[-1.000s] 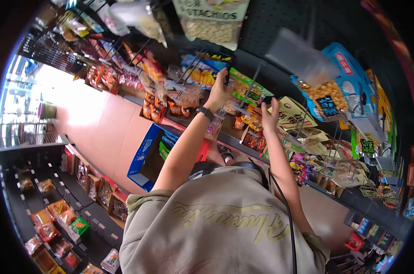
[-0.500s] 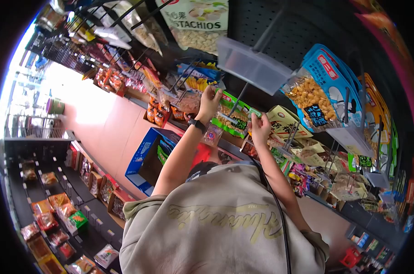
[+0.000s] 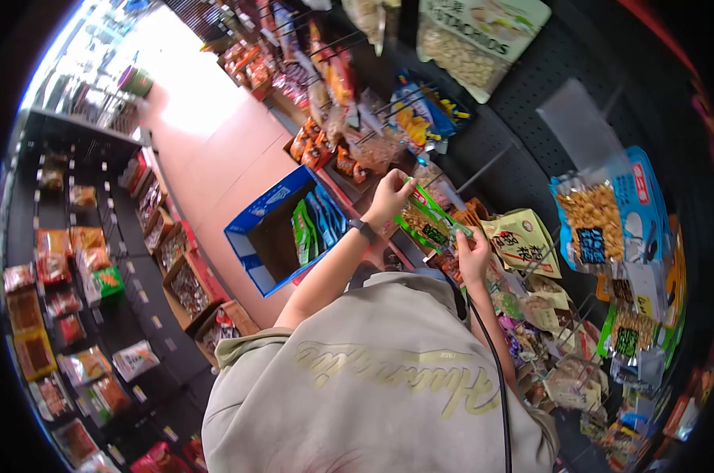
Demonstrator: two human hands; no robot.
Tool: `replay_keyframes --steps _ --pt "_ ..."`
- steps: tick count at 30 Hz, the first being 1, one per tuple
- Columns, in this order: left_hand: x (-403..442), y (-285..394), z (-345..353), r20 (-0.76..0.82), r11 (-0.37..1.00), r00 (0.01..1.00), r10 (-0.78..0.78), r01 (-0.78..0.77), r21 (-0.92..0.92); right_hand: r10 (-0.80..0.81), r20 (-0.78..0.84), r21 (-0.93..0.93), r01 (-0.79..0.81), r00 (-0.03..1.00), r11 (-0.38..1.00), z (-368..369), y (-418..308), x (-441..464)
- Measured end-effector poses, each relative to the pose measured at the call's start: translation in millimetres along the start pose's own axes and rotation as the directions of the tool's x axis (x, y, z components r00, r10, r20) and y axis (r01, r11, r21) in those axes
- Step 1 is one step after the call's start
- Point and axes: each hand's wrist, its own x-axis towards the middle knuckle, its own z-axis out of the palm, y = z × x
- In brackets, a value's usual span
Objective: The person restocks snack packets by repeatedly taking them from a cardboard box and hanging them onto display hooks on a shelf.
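A green snack bag (image 3: 422,219) with a clear window full of nuts is stretched between my hands in front of the rack. My left hand (image 3: 390,197), with a dark watch on its wrist, pinches one upper corner of the bag. My right hand (image 3: 474,254) grips the opposite end between thumb and fingers. A bare metal hook (image 3: 489,164) sticks out of the rack just beyond the bag. Behind my right hand hangs a pale yellow-green bag (image 3: 522,240).
An open blue carton (image 3: 282,229) holding green and blue bags stands on the floor to my left. Pistachio (image 3: 483,43) and blue nut bags (image 3: 601,209) hang on the pegboard. Dark shelves (image 3: 120,260) with packets line the far left. A black cable (image 3: 499,370) runs down my shirt.
My view has turned, so the rack and carton appear shifted to the right. The green snack bag is now apart from the hook and more tilted, still in both hands.
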Motion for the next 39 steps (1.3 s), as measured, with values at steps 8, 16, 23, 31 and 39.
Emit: replay_keyframes --steps 8,16,23,31,39 --pt "-63 92 -58 -0.182 0.997 0.980 0.078 -0.077 0.012 -0.364 0.127 -0.076 0.375 0.923 0.924 37 -64 -24" --pt "-113 208 -146 -0.278 0.942 0.935 0.219 -0.129 0.309 -0.614 0.533 -0.089 0.760 0.583 0.644 107 -171 -32" --pt "-127 183 -212 -0.387 0.807 0.875 0.292 -0.008 0.590 -0.363 0.815 -0.127 0.750 0.452 0.649 207 -148 -39" --pt "-140 97 -269 -0.483 0.804 0.874 0.058 0.246 0.541 0.057 0.949 -0.212 0.492 0.311 0.845 303 -88 -64" --pt "-150 -21 -279 -0.514 0.682 0.858 0.000 0.376 0.628 0.203 0.896 -0.346 0.338 0.394 0.875 367 14 -101"
